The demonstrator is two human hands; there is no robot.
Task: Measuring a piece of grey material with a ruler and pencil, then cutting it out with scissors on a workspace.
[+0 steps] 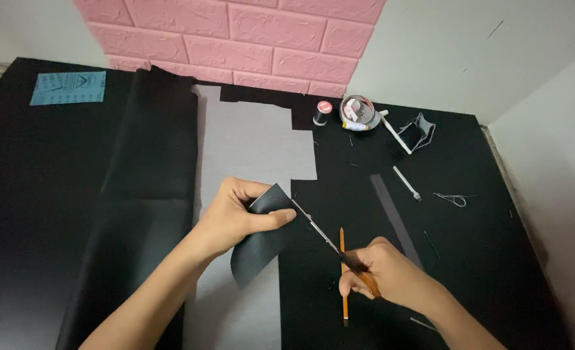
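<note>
While your left hand (pixel 232 217) pinches a small piece of black grained leather (pixel 261 243) between thumb and fingers (pixel 281 219), holding it lifted over the grey sheet (pixel 248 142) w/ stepped cut edges, your right hand (pixel 384 275) is closed round the orange handles of a pair of slim scissors (pixel 329 243). The blades point up-left, tips touching the leather's upper right edge, just beside your left thumb; can't tell how far the blades are parted. An orange pencil (pixel 343 279) lies on the black table (pixel 28 194) under the scissors. Left of the grey sheet, a long fold of black fabric (pixel 151 162). Far side, near the pink brick-pattern wall (pixel 235 32): black thread spool (pixel 323 111), round tin (pixel 357 111), white stick (pixel 396 135). A blue sandpaper sheet (pixel 68 87) sits at far left, well apart.
</note>
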